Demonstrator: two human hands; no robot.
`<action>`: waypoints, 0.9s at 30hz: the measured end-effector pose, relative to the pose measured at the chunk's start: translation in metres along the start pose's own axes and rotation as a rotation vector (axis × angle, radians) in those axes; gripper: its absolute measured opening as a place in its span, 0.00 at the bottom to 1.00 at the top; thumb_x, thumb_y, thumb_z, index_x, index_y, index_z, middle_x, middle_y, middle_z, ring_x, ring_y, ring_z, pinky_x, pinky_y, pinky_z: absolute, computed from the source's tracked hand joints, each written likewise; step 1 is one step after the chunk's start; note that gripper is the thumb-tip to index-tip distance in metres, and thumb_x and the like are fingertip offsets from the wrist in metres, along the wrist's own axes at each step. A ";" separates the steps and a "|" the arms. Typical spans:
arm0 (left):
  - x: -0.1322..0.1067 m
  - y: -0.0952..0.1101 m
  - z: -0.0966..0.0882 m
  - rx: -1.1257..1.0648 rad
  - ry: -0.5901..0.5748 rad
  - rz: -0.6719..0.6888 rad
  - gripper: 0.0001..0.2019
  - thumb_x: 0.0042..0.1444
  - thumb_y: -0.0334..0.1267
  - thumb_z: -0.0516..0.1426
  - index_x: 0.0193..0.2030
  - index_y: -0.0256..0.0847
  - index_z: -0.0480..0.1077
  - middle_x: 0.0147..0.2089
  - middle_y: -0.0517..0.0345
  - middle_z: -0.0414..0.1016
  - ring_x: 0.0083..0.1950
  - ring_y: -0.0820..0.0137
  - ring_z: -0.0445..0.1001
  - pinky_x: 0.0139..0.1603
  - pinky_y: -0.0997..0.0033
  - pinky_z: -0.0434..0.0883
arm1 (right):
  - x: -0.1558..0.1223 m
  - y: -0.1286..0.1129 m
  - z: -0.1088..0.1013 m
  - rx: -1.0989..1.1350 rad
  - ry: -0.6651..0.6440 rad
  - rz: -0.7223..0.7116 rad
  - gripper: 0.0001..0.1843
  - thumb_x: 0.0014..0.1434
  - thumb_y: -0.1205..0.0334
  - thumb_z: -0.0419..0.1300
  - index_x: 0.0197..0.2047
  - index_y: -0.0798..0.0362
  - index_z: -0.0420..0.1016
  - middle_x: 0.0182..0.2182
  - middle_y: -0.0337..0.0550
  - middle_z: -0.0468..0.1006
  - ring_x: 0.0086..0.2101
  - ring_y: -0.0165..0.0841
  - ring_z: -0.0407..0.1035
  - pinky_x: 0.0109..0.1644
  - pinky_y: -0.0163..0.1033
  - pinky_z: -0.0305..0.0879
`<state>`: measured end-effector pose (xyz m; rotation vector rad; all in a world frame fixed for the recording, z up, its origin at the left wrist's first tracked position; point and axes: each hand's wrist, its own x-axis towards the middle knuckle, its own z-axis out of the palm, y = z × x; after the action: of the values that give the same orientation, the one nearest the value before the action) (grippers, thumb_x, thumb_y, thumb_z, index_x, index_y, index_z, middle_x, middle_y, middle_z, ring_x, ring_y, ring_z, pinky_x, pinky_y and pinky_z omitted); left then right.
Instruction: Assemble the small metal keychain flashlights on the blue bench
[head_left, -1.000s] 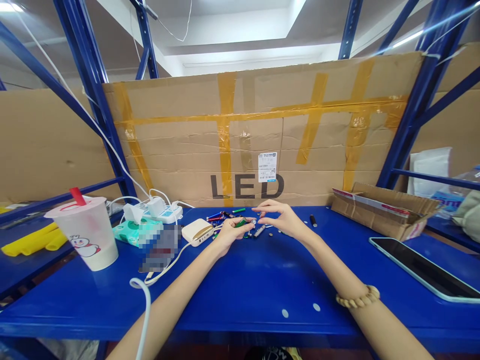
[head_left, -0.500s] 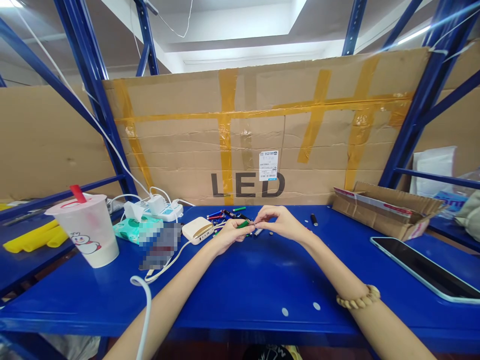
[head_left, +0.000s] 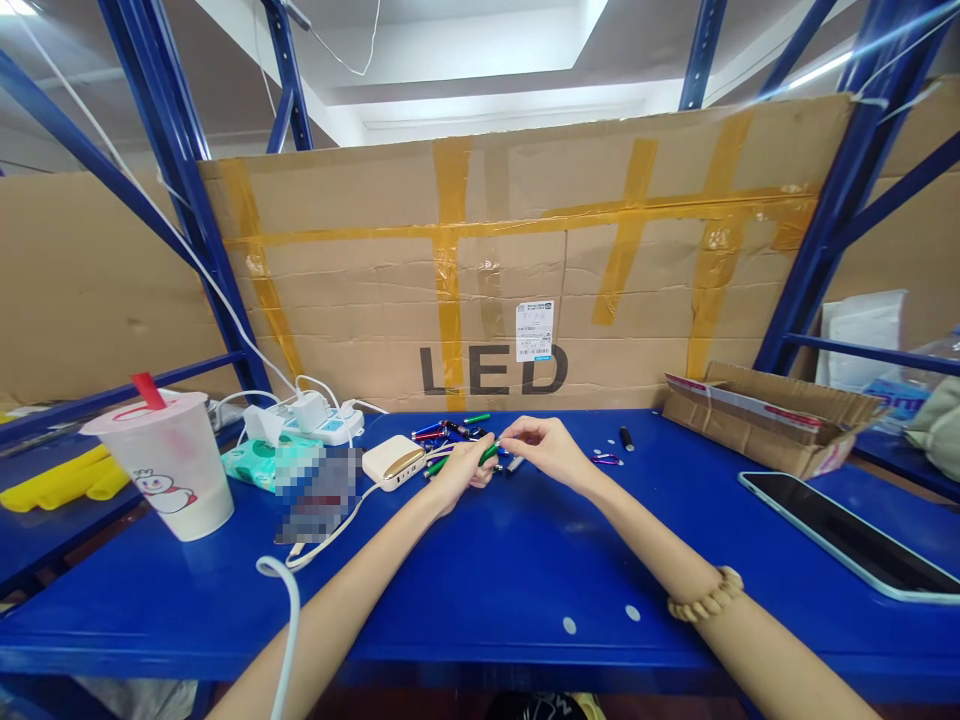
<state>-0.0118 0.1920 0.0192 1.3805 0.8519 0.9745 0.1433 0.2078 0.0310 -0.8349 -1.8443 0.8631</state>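
Note:
My left hand (head_left: 459, 475) grips a slim green metal tube (head_left: 463, 462), which runs diagonally across its fingers. The fingertips of my right hand (head_left: 544, 450) pinch the tube's far end, close to my left hand. Just behind my hands lies a heap of small metal tubes (head_left: 444, 431) in red, blue and green. A short black cylinder (head_left: 625, 438) stands apart to the right, near a small purple carabiner (head_left: 605, 460) and several tiny discs (head_left: 600, 451). My hands partly hide the heap.
The blue steel shelf top (head_left: 487, 590) carries a white power bank (head_left: 394, 460) with cables, a power strip (head_left: 322, 425), a tissue pack (head_left: 251, 462), a plastic cup (head_left: 161, 470), an open cardboard box (head_left: 772, 425) and a tablet (head_left: 847, 535). Taped cardboard stands behind.
My hands have moved slightly left and closer together. The green tube now shows longer and lies more diagonally. A purple carabiner has appeared on the table right of my right hand.

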 end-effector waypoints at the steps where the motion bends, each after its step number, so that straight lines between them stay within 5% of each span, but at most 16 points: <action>1: 0.001 -0.001 0.000 0.043 0.038 0.001 0.28 0.45 0.61 0.53 0.17 0.38 0.49 0.14 0.67 0.46 0.16 0.84 0.44 0.20 0.77 0.40 | -0.001 0.000 0.000 -0.005 -0.008 0.006 0.16 0.47 0.54 0.61 0.29 0.61 0.74 0.26 0.43 0.72 0.26 0.26 0.64 0.29 0.30 0.60; 6: 0.004 -0.008 -0.003 0.173 0.123 0.021 0.28 0.41 0.64 0.50 0.16 0.39 0.47 0.13 0.68 0.45 0.14 0.83 0.46 0.19 0.78 0.42 | -0.004 -0.001 0.001 -0.101 -0.023 -0.010 0.12 0.49 0.57 0.61 0.29 0.60 0.73 0.26 0.42 0.71 0.24 0.24 0.62 0.27 0.30 0.58; 12: 0.005 -0.017 -0.009 0.342 0.116 0.034 0.29 0.40 0.66 0.46 0.14 0.39 0.48 0.12 0.66 0.48 0.14 0.83 0.47 0.18 0.77 0.46 | -0.012 -0.009 -0.002 -0.602 -0.099 -0.217 0.06 0.55 0.61 0.59 0.31 0.56 0.70 0.29 0.39 0.71 0.28 0.24 0.62 0.32 0.30 0.55; 17: 0.004 -0.020 -0.007 0.302 0.060 0.033 0.29 0.40 0.67 0.46 0.16 0.40 0.47 0.13 0.68 0.46 0.14 0.83 0.45 0.17 0.78 0.45 | -0.017 -0.018 -0.003 -0.848 -0.213 -0.227 0.10 0.60 0.61 0.53 0.31 0.57 0.70 0.28 0.41 0.70 0.28 0.27 0.62 0.30 0.31 0.51; 27: -0.009 -0.012 0.004 0.726 0.217 0.261 0.29 0.56 0.53 0.37 0.10 0.37 0.54 0.12 0.60 0.55 0.17 0.78 0.54 0.28 0.75 0.58 | -0.018 -0.018 -0.008 -0.464 -0.410 -0.071 0.19 0.61 0.61 0.48 0.24 0.60 0.71 0.18 0.39 0.66 0.19 0.21 0.56 0.26 0.29 0.51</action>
<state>-0.0106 0.1822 0.0067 2.0653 1.2892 1.0750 0.1540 0.1854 0.0414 -0.9109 -2.4787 0.5948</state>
